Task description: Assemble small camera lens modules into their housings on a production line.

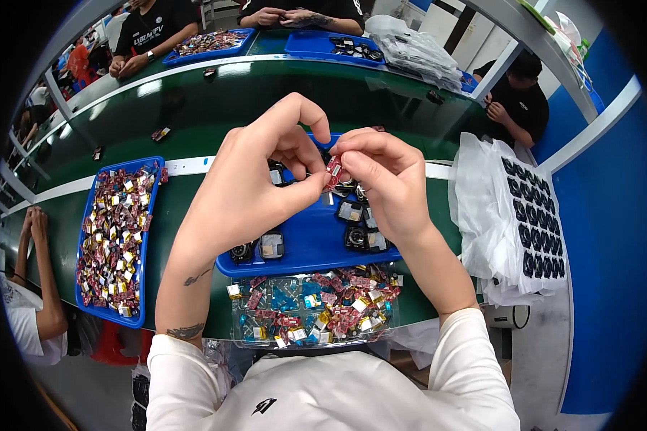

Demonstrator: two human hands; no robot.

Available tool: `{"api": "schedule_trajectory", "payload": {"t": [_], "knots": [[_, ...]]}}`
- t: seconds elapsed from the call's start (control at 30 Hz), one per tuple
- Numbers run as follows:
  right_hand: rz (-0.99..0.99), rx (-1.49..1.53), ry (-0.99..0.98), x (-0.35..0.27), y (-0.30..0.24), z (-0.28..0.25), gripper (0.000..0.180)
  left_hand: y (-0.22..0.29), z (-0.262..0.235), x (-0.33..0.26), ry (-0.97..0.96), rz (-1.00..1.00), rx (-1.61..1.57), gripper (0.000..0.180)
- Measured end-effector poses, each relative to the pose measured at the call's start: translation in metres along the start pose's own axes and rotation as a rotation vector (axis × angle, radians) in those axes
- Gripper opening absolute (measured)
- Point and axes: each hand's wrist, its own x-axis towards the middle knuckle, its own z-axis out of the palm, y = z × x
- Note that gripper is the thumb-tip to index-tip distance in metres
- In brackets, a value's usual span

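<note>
I pinch a red circuit board (333, 172), its face hard and faintly shiny. The blue tray (309, 241) below it looks like smooth plastic with a soft sheen; toward six o'clock, my clear tray (267, 293) is glossy, see-through plastic. Toward twelve, the green surface (266, 93) is slick enough to mirror lights. Toward three, white sheets (478, 197) look thin and crinkled. My shirt (316, 388) is matt cloth.
</note>
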Motion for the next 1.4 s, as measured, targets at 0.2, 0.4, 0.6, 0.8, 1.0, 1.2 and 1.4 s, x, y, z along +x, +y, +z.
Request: {"api": "schedule_trajectory", "payload": {"t": [0.2, 0.4, 0.6, 0.8, 1.0, 1.2, 1.4], "knots": [[0.087, 0.037, 0.200, 0.005, -0.012, 0.013, 0.025, -0.008, -0.010, 0.000, 0.045, 0.131, 0.068, 0.019], [-0.039, -0.457, 0.071, -0.004, -0.013, 0.013, 0.025, -0.010, 0.001, 0.003, 0.136, 0.197, 0.061, 0.023], [-0.093, -0.659, 0.077, -0.001, -0.015, 0.011, 0.013, -0.011, 0.001, 0.002, 0.234, 0.297, 0.577, 0.017], [0.124, -0.284, 0.090, 0.003, -0.018, 0.005, 0.012, -0.011, 0.003, 0.002, 0.142, 0.088, 0.193, 0.007], [0.132, -0.351, 0.118, 0.003, -0.017, 0.003, 0.014, -0.007, 0.003, 0.002, 0.084, 0.111, 0.273, 0.013], [0.099, -0.396, 0.116, 0.002, -0.010, -0.003, 0.018, -0.007, 0.005, 0.003, 0.059, 0.162, 0.292, 0.015], [0.021, -0.264, 0.158, 0.002, -0.009, 0.005, 0.022, -0.008, 0.005, 0.002, 0.027, 0.150, 0.297, 0.011]]}}
